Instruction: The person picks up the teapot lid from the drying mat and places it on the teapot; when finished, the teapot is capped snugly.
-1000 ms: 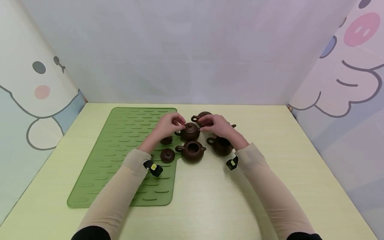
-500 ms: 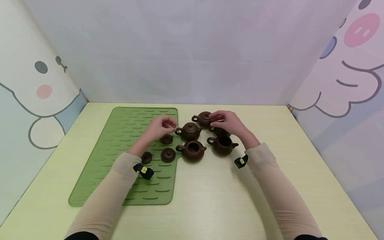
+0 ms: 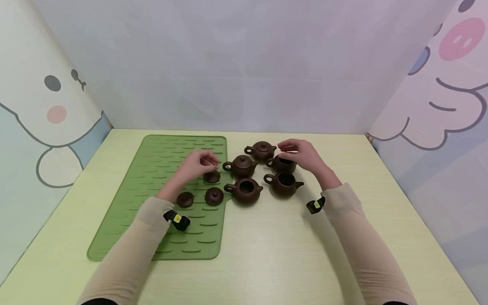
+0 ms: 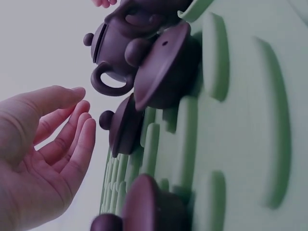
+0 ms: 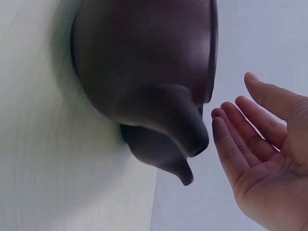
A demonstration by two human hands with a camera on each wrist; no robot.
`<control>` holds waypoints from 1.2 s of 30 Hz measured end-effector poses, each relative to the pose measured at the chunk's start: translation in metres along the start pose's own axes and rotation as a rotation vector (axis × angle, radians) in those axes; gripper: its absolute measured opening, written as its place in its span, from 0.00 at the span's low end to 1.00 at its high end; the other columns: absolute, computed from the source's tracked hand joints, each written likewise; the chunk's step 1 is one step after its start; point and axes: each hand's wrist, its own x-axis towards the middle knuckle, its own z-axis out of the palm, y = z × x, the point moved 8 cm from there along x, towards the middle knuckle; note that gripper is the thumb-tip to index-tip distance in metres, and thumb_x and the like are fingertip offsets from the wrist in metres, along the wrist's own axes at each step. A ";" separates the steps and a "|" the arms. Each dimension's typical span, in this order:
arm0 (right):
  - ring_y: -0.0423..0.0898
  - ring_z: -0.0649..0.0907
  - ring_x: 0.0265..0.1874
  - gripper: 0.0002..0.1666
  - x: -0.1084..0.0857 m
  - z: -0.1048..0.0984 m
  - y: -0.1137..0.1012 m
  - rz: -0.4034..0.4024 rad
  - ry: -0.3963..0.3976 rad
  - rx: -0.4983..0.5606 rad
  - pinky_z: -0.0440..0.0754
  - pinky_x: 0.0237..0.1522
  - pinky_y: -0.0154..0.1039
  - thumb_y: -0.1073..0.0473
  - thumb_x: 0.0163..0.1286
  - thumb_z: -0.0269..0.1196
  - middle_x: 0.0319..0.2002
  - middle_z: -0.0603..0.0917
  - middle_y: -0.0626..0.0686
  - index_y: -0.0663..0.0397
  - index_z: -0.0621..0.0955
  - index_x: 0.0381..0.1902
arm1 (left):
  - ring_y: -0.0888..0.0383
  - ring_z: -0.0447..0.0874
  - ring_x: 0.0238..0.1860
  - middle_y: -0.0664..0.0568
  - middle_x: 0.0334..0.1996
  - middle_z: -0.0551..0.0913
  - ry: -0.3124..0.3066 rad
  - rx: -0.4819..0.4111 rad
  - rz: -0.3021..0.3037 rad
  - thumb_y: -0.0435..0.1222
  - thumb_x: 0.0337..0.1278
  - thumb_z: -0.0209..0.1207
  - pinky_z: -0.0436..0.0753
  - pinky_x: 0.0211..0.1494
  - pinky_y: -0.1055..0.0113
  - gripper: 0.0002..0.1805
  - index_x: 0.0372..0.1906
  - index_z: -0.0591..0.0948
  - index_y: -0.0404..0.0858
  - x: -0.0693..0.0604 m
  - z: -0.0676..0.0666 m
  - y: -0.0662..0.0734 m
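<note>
My left hand hovers over the green mat, loosely bent and holding nothing. Just below its fingers lies a dark brown teapot lid; two more lids, a round knobbed lid and another lid, lie nearer. To the right of this hand stands a lidded teapot. My right hand, also holding nothing, hangs above a teapot whose top it partly hides. In the right wrist view the fingers are apart from the nearest teapot.
Behind stands a second lidded teapot. Two lidless teapots are nearer: a teapot by the mat's edge and a teapot to its right. The green mat covers the left of the pale wooden table.
Both hands have drawn apart from the middle lidded teapot, the left hand leftward over the mat, the right hand rightward. The teapots and lids stay where they were.
</note>
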 end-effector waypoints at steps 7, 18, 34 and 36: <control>0.57 0.82 0.61 0.24 -0.003 -0.009 0.006 0.021 0.020 -0.029 0.83 0.47 0.43 0.57 0.70 0.65 0.59 0.83 0.62 0.59 0.79 0.61 | 0.47 0.85 0.47 0.40 0.48 0.85 0.009 0.000 -0.002 0.32 0.63 0.63 0.84 0.53 0.55 0.13 0.51 0.82 0.32 -0.003 -0.003 -0.006; 0.59 0.80 0.63 0.25 -0.007 -0.014 0.020 0.050 0.052 -0.027 0.80 0.60 0.55 0.57 0.71 0.64 0.61 0.81 0.64 0.62 0.78 0.62 | 0.47 0.85 0.47 0.38 0.47 0.86 -0.034 0.006 -0.005 0.29 0.63 0.62 0.84 0.49 0.62 0.12 0.50 0.81 0.29 -0.007 -0.004 -0.016; 0.62 0.78 0.64 0.27 -0.011 -0.006 0.047 0.091 0.028 -0.026 0.76 0.66 0.57 0.56 0.71 0.65 0.62 0.79 0.66 0.64 0.76 0.63 | 0.47 0.84 0.49 0.39 0.49 0.85 -0.077 0.045 -0.048 0.31 0.64 0.63 0.83 0.51 0.57 0.13 0.51 0.83 0.33 -0.011 -0.002 -0.023; 0.62 0.78 0.64 0.28 -0.011 -0.004 0.048 0.092 0.012 -0.022 0.76 0.66 0.57 0.56 0.71 0.65 0.63 0.79 0.66 0.63 0.76 0.64 | 0.47 0.84 0.49 0.39 0.50 0.85 -0.080 0.055 -0.059 0.32 0.64 0.63 0.83 0.51 0.57 0.12 0.51 0.84 0.34 -0.012 -0.002 -0.024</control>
